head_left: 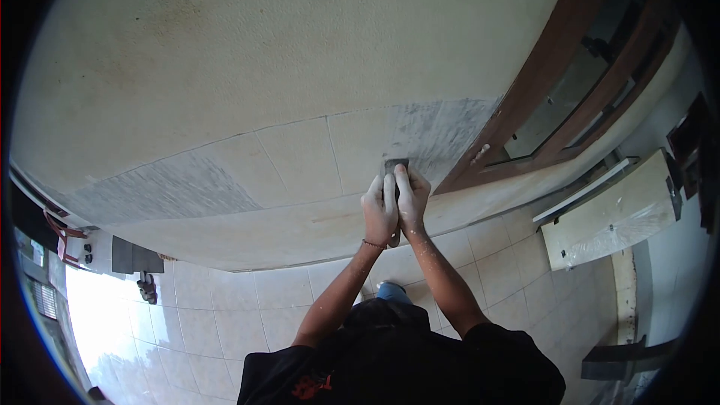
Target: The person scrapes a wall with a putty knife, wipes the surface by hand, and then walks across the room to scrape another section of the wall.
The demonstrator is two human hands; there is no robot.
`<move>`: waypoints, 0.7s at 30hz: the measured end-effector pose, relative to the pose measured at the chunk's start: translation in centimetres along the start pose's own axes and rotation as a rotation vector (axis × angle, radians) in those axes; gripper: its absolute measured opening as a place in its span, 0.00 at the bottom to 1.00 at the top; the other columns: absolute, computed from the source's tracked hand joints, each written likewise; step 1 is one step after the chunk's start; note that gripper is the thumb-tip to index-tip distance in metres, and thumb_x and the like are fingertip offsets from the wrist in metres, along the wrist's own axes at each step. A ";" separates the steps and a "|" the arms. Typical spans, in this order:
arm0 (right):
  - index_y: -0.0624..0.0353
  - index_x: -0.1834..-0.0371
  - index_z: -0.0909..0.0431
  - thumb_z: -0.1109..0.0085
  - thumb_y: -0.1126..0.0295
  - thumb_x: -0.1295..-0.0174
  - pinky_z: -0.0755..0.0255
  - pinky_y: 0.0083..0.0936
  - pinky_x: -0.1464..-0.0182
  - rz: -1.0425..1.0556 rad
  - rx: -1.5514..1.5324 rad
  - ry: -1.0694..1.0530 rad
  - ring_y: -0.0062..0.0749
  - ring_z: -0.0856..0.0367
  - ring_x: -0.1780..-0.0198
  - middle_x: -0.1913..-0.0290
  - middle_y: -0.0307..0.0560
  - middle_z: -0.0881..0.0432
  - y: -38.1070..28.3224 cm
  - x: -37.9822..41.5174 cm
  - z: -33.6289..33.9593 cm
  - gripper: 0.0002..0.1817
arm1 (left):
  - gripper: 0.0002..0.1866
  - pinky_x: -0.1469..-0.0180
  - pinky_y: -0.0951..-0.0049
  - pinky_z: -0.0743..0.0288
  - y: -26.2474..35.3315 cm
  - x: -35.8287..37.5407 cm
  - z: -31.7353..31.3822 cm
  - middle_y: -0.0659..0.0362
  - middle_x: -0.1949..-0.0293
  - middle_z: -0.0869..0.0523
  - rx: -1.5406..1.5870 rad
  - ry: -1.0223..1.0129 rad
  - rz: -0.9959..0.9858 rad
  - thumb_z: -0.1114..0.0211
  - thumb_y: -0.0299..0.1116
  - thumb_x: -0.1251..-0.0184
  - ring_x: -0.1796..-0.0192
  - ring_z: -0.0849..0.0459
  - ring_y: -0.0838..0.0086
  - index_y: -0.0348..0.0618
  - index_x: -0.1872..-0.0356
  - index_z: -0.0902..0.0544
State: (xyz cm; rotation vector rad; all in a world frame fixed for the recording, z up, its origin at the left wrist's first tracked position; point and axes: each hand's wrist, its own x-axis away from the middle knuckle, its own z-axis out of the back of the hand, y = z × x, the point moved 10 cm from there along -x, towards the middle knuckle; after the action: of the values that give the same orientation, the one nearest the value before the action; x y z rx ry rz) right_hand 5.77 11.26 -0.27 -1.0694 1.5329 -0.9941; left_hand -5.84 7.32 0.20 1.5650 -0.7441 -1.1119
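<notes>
Both hands are wrapped around a scraper with a dark flat blade [397,163], whose end meets the wall [300,52]. My left hand [379,206] is closed on it from the left, and my right hand [412,199] from the right, with a thumb lying near the blade. Between the wrists the rounded handle end [395,238] pokes out. White dust coats the fingers of both hands. Right of the blade lies a grey, scratched patch [442,131], while a smooth cream section with thin scored lines [300,154] extends to the left.
A brown wooden door frame [517,116] with glass borders the wall on the right. Beyond it leans a plastic-wrapped panel [611,217]. Tiled floor [262,292] lies below, with sandals [147,288] beside a grey mat [135,256] and a red chair [66,240] at left.
</notes>
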 end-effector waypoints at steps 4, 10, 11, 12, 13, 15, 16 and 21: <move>0.56 0.82 0.35 0.46 0.70 0.29 0.44 0.18 0.74 -0.077 0.018 -0.002 0.11 0.40 0.73 0.78 0.25 0.35 6.4 2.3 1.3 0.20 | 0.16 0.74 0.70 0.39 -5.8 2.3 0.5 0.55 0.80 0.32 -0.032 0.050 0.033 0.46 0.33 0.24 0.72 0.37 0.81 0.32 0.73 0.29; 0.57 0.83 0.35 0.44 0.69 0.30 0.45 0.19 0.75 -0.022 -0.059 -0.017 0.10 0.39 0.73 0.80 0.25 0.35 -3.6 -0.8 -1.4 0.21 | 0.16 0.75 0.65 0.37 3.4 -0.9 0.6 0.43 0.81 0.32 0.018 0.051 -0.071 0.45 0.33 0.25 0.75 0.37 0.76 0.31 0.72 0.29; 0.58 0.83 0.34 0.44 0.68 0.29 0.45 0.19 0.75 0.024 -0.005 -0.009 0.11 0.39 0.74 0.80 0.26 0.34 -3.1 -0.6 -0.9 0.21 | 0.16 0.75 0.64 0.37 2.4 -0.8 0.6 0.43 0.81 0.32 -0.023 0.050 -0.082 0.45 0.33 0.25 0.77 0.38 0.74 0.31 0.72 0.29; 0.59 0.82 0.33 0.45 0.68 0.29 0.44 0.19 0.74 0.077 0.046 -0.006 0.11 0.39 0.74 0.81 0.26 0.34 -1.4 -0.2 -0.4 0.20 | 0.16 0.75 0.64 0.37 0.1 -0.3 0.5 0.43 0.81 0.32 -0.037 0.056 -0.086 0.45 0.33 0.25 0.77 0.38 0.72 0.31 0.72 0.29; 0.59 0.82 0.33 0.45 0.69 0.29 0.44 0.20 0.74 0.058 0.034 0.030 0.12 0.38 0.73 0.80 0.26 0.33 1.7 0.6 0.4 0.20 | 0.16 0.75 0.64 0.37 -2.9 0.9 0.4 0.43 0.81 0.32 -0.052 0.063 -0.085 0.45 0.33 0.25 0.78 0.37 0.71 0.31 0.72 0.29; 0.60 0.81 0.32 0.46 0.69 0.29 0.43 0.20 0.74 -0.002 0.077 0.011 0.11 0.38 0.72 0.78 0.27 0.32 6.9 2.3 1.9 0.19 | 0.16 0.75 0.64 0.37 -5.2 2.7 0.8 0.42 0.80 0.32 -0.078 0.071 -0.062 0.45 0.33 0.25 0.78 0.37 0.69 0.31 0.72 0.29; 0.60 0.81 0.32 0.46 0.70 0.29 0.43 0.20 0.73 -0.032 0.071 0.020 0.11 0.38 0.72 0.78 0.27 0.32 6.9 2.4 1.7 0.19 | 0.16 0.75 0.64 0.37 -5.4 3.1 0.9 0.42 0.80 0.32 -0.085 0.072 -0.045 0.45 0.33 0.25 0.78 0.37 0.68 0.31 0.72 0.28; 0.60 0.81 0.31 0.45 0.70 0.30 0.43 0.18 0.74 -0.003 -0.034 0.009 0.11 0.38 0.74 0.79 0.26 0.32 -2.3 -0.3 -0.2 0.19 | 0.14 0.75 0.64 0.36 2.7 -0.4 0.0 0.42 0.80 0.31 0.110 0.036 -0.071 0.45 0.33 0.26 0.79 0.37 0.66 0.32 0.70 0.27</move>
State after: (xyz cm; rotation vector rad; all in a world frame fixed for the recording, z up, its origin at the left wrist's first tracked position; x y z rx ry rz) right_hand 5.92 10.90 2.01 -1.0925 1.5607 -0.9795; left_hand -5.76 6.94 2.93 1.7110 -0.7412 -1.1070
